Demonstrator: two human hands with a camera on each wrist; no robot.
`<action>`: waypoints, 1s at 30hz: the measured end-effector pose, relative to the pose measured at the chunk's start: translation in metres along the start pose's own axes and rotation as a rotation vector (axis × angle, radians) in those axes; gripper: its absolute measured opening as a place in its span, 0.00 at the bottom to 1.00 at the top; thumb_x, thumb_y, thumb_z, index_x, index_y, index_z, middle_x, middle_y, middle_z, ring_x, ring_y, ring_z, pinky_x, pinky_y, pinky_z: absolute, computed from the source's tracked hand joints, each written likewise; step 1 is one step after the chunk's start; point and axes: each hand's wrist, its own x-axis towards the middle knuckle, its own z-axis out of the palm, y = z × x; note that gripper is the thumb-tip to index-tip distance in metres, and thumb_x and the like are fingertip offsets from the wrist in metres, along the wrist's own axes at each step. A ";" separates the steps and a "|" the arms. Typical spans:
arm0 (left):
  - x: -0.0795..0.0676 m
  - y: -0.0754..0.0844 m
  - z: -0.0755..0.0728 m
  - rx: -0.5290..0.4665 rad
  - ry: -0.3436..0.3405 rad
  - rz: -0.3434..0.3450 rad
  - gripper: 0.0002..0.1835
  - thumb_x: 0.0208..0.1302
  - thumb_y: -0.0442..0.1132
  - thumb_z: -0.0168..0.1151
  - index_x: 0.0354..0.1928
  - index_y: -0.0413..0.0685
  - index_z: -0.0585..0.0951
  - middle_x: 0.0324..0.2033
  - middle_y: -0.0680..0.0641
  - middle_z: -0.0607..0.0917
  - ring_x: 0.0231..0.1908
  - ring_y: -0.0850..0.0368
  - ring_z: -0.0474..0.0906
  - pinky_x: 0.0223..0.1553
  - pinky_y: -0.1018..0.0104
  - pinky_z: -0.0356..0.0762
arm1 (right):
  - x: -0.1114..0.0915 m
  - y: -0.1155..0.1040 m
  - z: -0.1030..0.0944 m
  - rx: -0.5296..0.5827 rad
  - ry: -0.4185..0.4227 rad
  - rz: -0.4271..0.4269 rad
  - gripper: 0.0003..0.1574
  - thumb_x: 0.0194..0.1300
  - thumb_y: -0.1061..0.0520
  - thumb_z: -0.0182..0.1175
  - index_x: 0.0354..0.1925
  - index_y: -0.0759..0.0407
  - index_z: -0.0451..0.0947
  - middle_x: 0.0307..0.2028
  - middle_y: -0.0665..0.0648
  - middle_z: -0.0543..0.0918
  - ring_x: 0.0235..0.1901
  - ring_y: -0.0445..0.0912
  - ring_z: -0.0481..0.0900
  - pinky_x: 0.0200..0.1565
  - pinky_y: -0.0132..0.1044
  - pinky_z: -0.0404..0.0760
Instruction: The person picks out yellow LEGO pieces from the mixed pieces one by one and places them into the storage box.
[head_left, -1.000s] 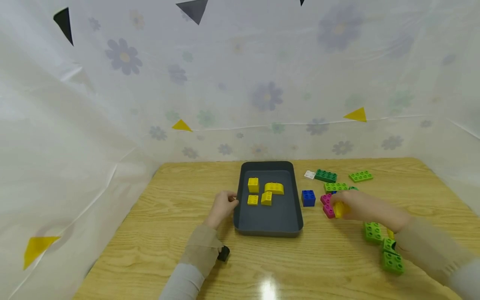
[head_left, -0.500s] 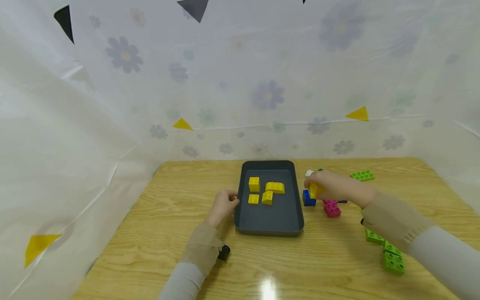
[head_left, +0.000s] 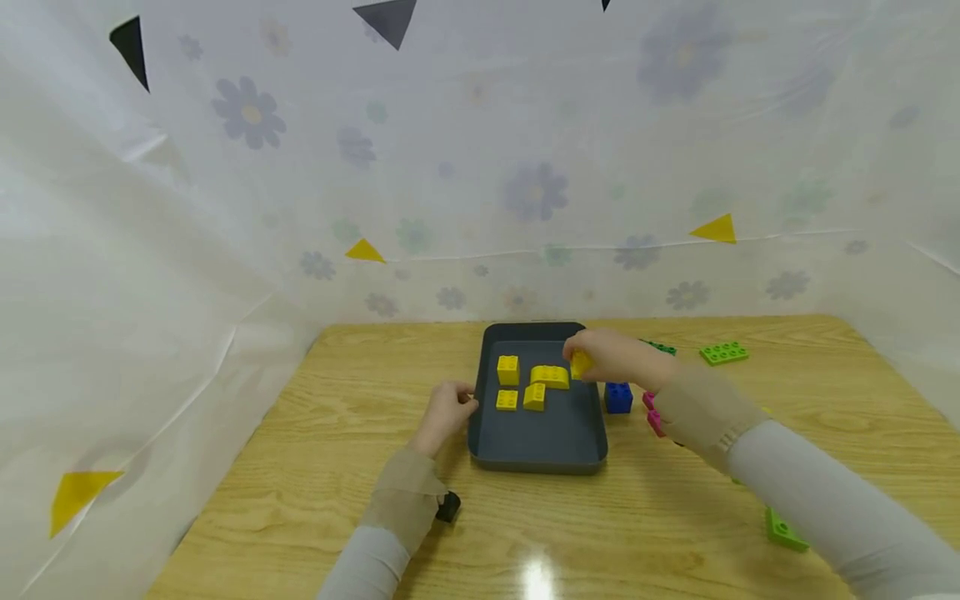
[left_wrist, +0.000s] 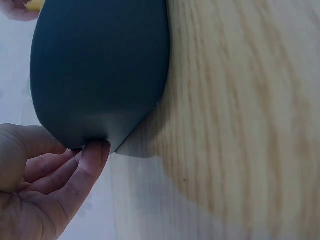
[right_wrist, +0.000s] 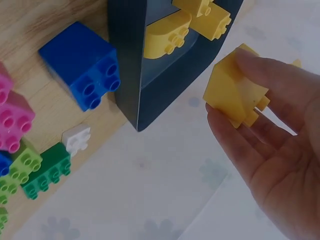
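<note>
My right hand (head_left: 617,357) pinches a yellow toy brick (right_wrist: 231,89) between thumb and fingers, above the right side of a dark grey tray (head_left: 540,437). The brick has a sloped side, as the right wrist view shows. Inside the tray lie several yellow bricks: a tall one (head_left: 507,369), a flat one (head_left: 506,400), a rounded long one (head_left: 550,377) and a sloped one (head_left: 534,397). At the tray's left side, my left hand (head_left: 447,408) holds the rim, its thumb (left_wrist: 40,140) and a finger pinching the wall.
A blue brick (head_left: 618,397) stands just right of the tray. Beyond it are pink bricks (right_wrist: 17,120), dark green (right_wrist: 47,170), white (right_wrist: 77,138) and lime green (head_left: 723,353) ones. My right forearm covers part of this group. The wooden table (head_left: 315,467) meets a flowered curtain (head_left: 450,167) behind.
My right hand has moved left with the yellow brick, from beside the pink bricks, past the blue brick, to over the tray. My left hand has stayed at the tray's rim.
</note>
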 end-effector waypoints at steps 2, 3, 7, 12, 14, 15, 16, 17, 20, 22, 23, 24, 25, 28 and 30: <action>0.000 0.000 0.000 -0.003 0.000 0.001 0.15 0.60 0.28 0.55 0.49 0.28 0.77 0.30 0.40 0.79 0.26 0.56 0.74 0.26 0.67 0.75 | 0.007 -0.002 0.002 0.005 -0.017 0.012 0.18 0.54 0.64 0.64 0.45 0.62 0.76 0.43 0.60 0.77 0.42 0.53 0.75 0.44 0.44 0.77; 0.000 0.000 0.000 -0.002 0.003 0.003 0.15 0.60 0.28 0.55 0.49 0.28 0.77 0.30 0.40 0.79 0.26 0.56 0.74 0.26 0.67 0.75 | 0.010 -0.003 0.004 0.007 -0.025 0.019 0.18 0.54 0.65 0.64 0.46 0.62 0.76 0.44 0.60 0.77 0.42 0.54 0.75 0.45 0.44 0.77; 0.000 0.000 0.000 0.000 0.009 0.006 0.15 0.59 0.28 0.56 0.48 0.28 0.77 0.31 0.40 0.79 0.27 0.56 0.74 0.27 0.67 0.75 | 0.020 -0.006 0.008 0.019 -0.073 0.071 0.19 0.54 0.66 0.64 0.47 0.63 0.76 0.45 0.61 0.77 0.44 0.55 0.74 0.45 0.44 0.76; 0.000 -0.001 0.000 0.003 0.013 0.003 0.15 0.59 0.28 0.56 0.48 0.29 0.77 0.31 0.40 0.79 0.27 0.56 0.73 0.27 0.67 0.74 | 0.031 -0.009 0.016 0.024 -0.125 0.131 0.20 0.54 0.67 0.63 0.48 0.63 0.76 0.46 0.61 0.76 0.46 0.55 0.72 0.46 0.45 0.75; 0.000 -0.001 0.000 0.004 0.015 0.002 0.15 0.59 0.28 0.56 0.48 0.29 0.78 0.31 0.40 0.79 0.27 0.56 0.73 0.27 0.67 0.74 | 0.035 -0.010 0.020 0.017 -0.135 0.140 0.20 0.53 0.67 0.64 0.47 0.63 0.76 0.46 0.61 0.76 0.46 0.54 0.72 0.45 0.44 0.76; 0.000 -0.001 0.000 0.005 0.015 0.002 0.15 0.59 0.28 0.56 0.48 0.29 0.78 0.31 0.40 0.79 0.27 0.56 0.73 0.27 0.67 0.74 | 0.038 -0.010 0.022 0.013 -0.139 0.146 0.21 0.53 0.67 0.64 0.47 0.62 0.77 0.46 0.61 0.76 0.46 0.54 0.72 0.45 0.43 0.76; 0.000 -0.001 0.000 0.003 0.016 -0.001 0.15 0.59 0.28 0.56 0.48 0.29 0.78 0.31 0.40 0.79 0.27 0.56 0.73 0.27 0.67 0.74 | 0.040 -0.011 0.024 0.007 -0.146 0.148 0.21 0.52 0.67 0.65 0.47 0.62 0.77 0.46 0.61 0.76 0.45 0.53 0.72 0.44 0.43 0.76; 0.000 -0.001 0.000 0.002 0.016 -0.003 0.15 0.60 0.28 0.56 0.48 0.29 0.77 0.31 0.40 0.79 0.27 0.56 0.73 0.27 0.67 0.74 | 0.042 -0.011 0.025 0.006 -0.154 0.157 0.21 0.52 0.67 0.65 0.47 0.62 0.77 0.47 0.61 0.76 0.45 0.53 0.72 0.43 0.42 0.76; 0.000 -0.001 0.000 0.002 0.015 -0.008 0.15 0.60 0.28 0.56 0.48 0.29 0.77 0.31 0.40 0.79 0.28 0.55 0.74 0.28 0.67 0.75 | 0.048 -0.012 0.029 0.011 -0.198 0.189 0.20 0.52 0.67 0.65 0.46 0.61 0.77 0.49 0.61 0.75 0.44 0.52 0.73 0.42 0.41 0.77; 0.000 -0.001 0.000 0.000 0.014 -0.011 0.15 0.60 0.28 0.56 0.49 0.29 0.77 0.32 0.40 0.79 0.28 0.55 0.74 0.28 0.66 0.75 | 0.051 -0.012 0.031 0.016 -0.232 0.213 0.19 0.51 0.68 0.65 0.45 0.61 0.78 0.50 0.61 0.75 0.43 0.51 0.73 0.42 0.41 0.77; 0.000 -0.001 0.000 -0.001 0.013 -0.012 0.15 0.60 0.29 0.56 0.49 0.29 0.77 0.32 0.40 0.79 0.28 0.55 0.74 0.28 0.66 0.75 | 0.052 -0.012 0.033 0.017 -0.247 0.227 0.19 0.51 0.67 0.65 0.44 0.60 0.78 0.50 0.61 0.75 0.44 0.51 0.73 0.43 0.41 0.77; 0.000 -0.001 0.000 -0.002 0.013 -0.013 0.15 0.60 0.29 0.56 0.49 0.29 0.77 0.32 0.40 0.79 0.28 0.55 0.74 0.28 0.66 0.75 | 0.053 -0.011 0.034 0.017 -0.262 0.239 0.19 0.51 0.67 0.65 0.44 0.60 0.78 0.50 0.60 0.75 0.44 0.51 0.73 0.43 0.42 0.77; 0.000 -0.001 0.000 -0.003 0.013 -0.013 0.15 0.60 0.29 0.56 0.48 0.29 0.77 0.32 0.40 0.79 0.28 0.55 0.74 0.28 0.66 0.75 | 0.055 -0.011 0.035 0.014 -0.271 0.247 0.18 0.51 0.67 0.65 0.43 0.59 0.78 0.50 0.60 0.75 0.43 0.50 0.73 0.44 0.42 0.77; 0.001 -0.001 0.001 -0.002 0.013 -0.013 0.15 0.60 0.29 0.56 0.48 0.29 0.78 0.31 0.40 0.79 0.28 0.55 0.74 0.28 0.66 0.75 | 0.057 -0.009 0.039 0.009 -0.283 0.259 0.18 0.50 0.67 0.66 0.43 0.59 0.78 0.49 0.60 0.76 0.43 0.50 0.74 0.45 0.43 0.77; 0.001 -0.002 0.001 0.000 0.014 -0.011 0.15 0.60 0.29 0.56 0.48 0.29 0.78 0.31 0.40 0.79 0.28 0.55 0.74 0.27 0.66 0.75 | 0.059 -0.008 0.041 0.006 -0.284 0.263 0.19 0.50 0.67 0.66 0.43 0.59 0.78 0.48 0.59 0.76 0.42 0.50 0.74 0.44 0.43 0.77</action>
